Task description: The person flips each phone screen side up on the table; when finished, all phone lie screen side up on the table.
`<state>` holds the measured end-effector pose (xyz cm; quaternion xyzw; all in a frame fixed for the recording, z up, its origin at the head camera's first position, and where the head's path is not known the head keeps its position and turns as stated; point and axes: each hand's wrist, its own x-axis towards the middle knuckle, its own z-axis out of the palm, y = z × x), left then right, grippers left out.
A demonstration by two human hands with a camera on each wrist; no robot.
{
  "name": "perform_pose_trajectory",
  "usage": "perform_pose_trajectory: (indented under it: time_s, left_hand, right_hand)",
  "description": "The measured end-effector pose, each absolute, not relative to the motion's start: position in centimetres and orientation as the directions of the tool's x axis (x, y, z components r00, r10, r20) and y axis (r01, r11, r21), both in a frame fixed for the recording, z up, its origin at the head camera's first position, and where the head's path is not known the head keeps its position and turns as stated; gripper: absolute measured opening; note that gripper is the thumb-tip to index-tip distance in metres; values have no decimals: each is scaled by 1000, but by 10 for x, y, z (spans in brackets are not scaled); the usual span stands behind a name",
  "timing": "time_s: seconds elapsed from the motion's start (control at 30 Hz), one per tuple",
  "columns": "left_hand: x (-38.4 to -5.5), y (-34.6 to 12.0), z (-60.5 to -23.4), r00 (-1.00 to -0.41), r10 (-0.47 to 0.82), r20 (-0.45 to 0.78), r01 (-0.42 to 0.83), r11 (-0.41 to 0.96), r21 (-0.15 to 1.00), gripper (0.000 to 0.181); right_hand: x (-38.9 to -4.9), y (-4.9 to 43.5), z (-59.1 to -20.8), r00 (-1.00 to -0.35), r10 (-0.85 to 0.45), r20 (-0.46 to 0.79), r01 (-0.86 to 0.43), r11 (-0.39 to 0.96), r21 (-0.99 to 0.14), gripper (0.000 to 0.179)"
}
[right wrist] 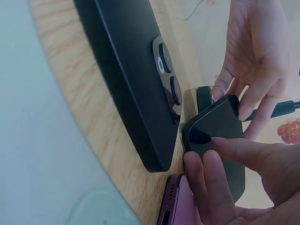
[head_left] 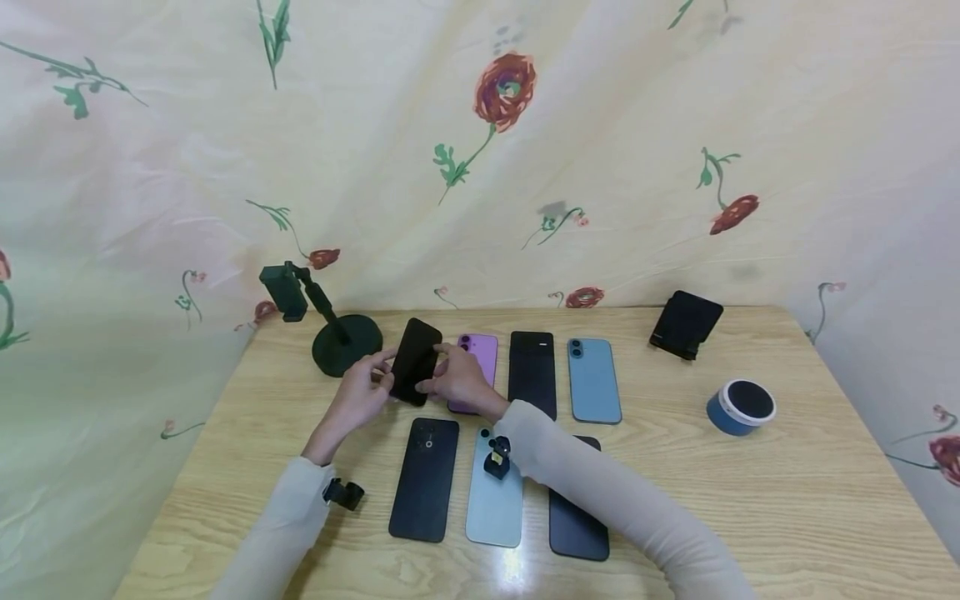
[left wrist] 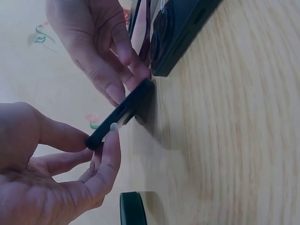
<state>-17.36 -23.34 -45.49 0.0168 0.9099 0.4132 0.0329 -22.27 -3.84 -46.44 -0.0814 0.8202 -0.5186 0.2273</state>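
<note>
Both hands are on a dark phone (head_left: 415, 357) at the table's back left, its glossy black screen upward. My left hand (head_left: 362, 390) pinches its left side between thumb and fingers, as the left wrist view shows. From the other side my right hand (head_left: 461, 379) grips the phone, one digit on the screen (right wrist: 220, 123) and others at the edge. In the left wrist view the phone (left wrist: 120, 111) is tilted, one edge raised off the wood, with a camera bump underneath. A purple phone (head_left: 486, 350) lies partly hidden beneath the right hand.
Left of the hands stands a dark phone holder (head_left: 347, 348) on a round base. Several phones lie around, including a black one (head_left: 423, 482), a light blue one (head_left: 492, 510) and a blue one (head_left: 595, 383). A small black stand (head_left: 686, 323) and blue-white round container (head_left: 738, 410) sit rightward.
</note>
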Motion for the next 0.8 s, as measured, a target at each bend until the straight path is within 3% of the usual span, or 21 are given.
perform_pose_trajectory:
  time_s: [0.8]
  left_hand:
    - [-183,-237,-462,-989,5,-147,-99,720,687,51]
  right_hand:
    - [-224,-45,-465,-908,-319,-272,77,512,-856,95]
